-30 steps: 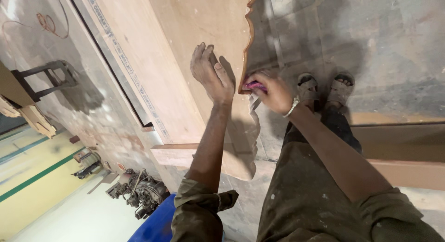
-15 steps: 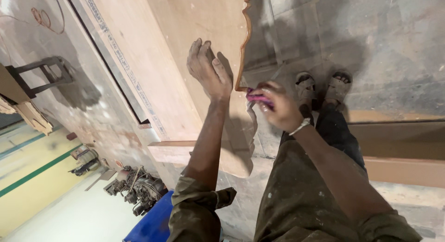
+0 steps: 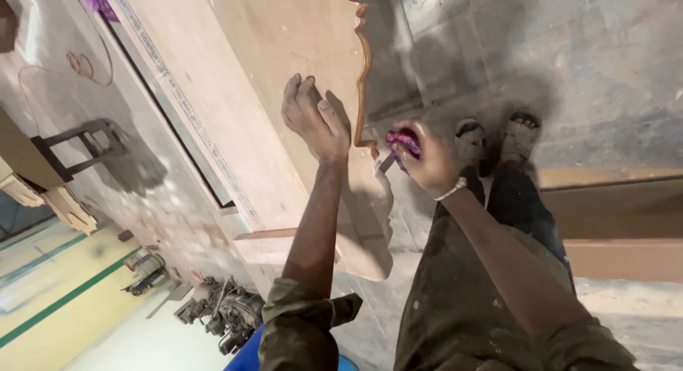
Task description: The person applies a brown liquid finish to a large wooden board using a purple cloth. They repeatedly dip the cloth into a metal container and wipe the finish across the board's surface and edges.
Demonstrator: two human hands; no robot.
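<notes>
Head view, looking down past the person's own arms and legs to a dusty concrete floor (image 3: 605, 51). Left hand (image 3: 313, 118) lies flat on the face of a large wooden panel (image 3: 270, 51), palm down, fingers straight and held close together, close to the panel's right edge. That edge is cut in a wavy, scalloped line (image 3: 364, 65) with a darker brown rim, and it runs from the top of the view down toward the person's knees.

Right hand (image 3: 421, 157) sits just beside the scalloped edge, low on it, with fingers curled tight around a small pink and purple tool (image 3: 403, 145); a short dark tip juts from the fist toward the panel's edge, though whether it touches the wood I cannot tell. A pale band circles the right wrist (image 3: 453, 191).

Below the right hand, two feet in dusty sandals (image 3: 498, 136) stand on the floor, close to the panel's edge. Dark, paint-flecked trousers (image 3: 469, 293) fill the lower middle.

More boards (image 3: 619, 221) lie along the right side. On the far left a dark metal stool (image 3: 78, 147) stands on the floor, and near the bottom edge rests a grimy machine (image 3: 224, 310) beside something blue.
</notes>
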